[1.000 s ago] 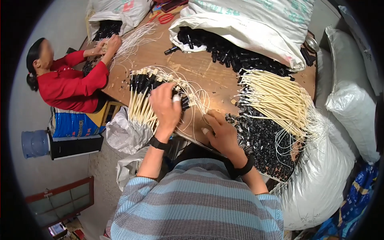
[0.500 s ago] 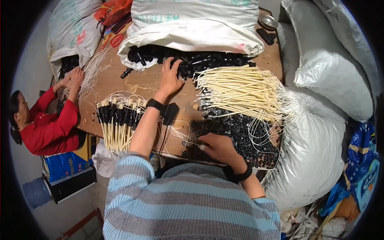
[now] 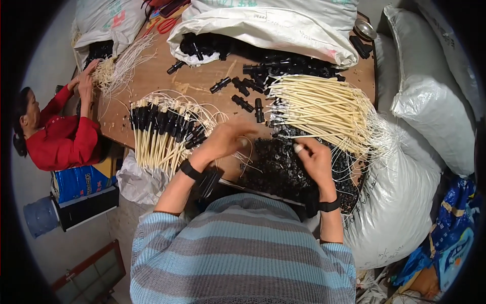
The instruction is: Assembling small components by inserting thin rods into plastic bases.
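My left hand point(image 3: 227, 138), smeared by motion, is over the table between a bundle of black-headed cream rods point(image 3: 161, 126) and a spread of small black pieces point(image 3: 278, 164); whether it holds anything does not show. A thin white wire loops by its fingers. My right hand point(image 3: 315, 158) is above the right part of the small pieces, thumb and fingers pinched together at the lower edge of a stack of cream rods point(image 3: 319, 109). What they grip is too small to make out. Several loose black ribbed connectors point(image 3: 243, 103) lie beyond my hands.
A white woven sack point(image 3: 268, 30) spills more black connectors at the far edge. Full grey sacks point(image 3: 395, 202) crowd the right side. At the left a person in red point(image 3: 63, 134) handles a bunch of white wires point(image 3: 119, 71). Red scissors point(image 3: 166, 25) and a metal bowl point(image 3: 365, 29) lie far back.
My left hand has drawn back from the connector pile toward me, and several connectors now lie loose on the table. My right hand has moved right and farther out, to the rod stack's edge.
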A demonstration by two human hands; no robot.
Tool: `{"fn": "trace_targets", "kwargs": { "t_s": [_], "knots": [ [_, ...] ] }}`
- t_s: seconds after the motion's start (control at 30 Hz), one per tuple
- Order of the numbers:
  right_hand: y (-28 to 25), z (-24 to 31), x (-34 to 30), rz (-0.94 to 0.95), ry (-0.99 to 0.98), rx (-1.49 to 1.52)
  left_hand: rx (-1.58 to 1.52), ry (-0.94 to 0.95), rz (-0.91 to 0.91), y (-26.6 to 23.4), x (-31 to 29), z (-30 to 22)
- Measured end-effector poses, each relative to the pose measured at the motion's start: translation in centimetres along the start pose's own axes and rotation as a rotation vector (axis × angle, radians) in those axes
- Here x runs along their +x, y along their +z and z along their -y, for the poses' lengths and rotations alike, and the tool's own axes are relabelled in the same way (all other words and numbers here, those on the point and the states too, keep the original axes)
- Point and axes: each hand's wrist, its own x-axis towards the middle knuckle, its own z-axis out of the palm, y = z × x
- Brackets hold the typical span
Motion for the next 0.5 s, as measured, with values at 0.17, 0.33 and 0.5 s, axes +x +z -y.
{"fn": "trace_targets", "kwargs": {
  "t_s": [0.17,0.33,0.5],
  "knots": [
    [-2.7,-1.7,0.5,-0.212,-0.129,-0.263,0.294,-0.206,0.085,-1.4,-2.9,1.2],
    [-3.8,-1.9,2.0,-0.309,-0.274,-0.528,0.444,0.111,-0.351,-0.1,1.5,1.3],
    [-4.2,-2.0,4.0,-0.447,-0.319,-0.715,0.637,0.026,-0.267,1.2,4.5,3.7]
  ]
}}
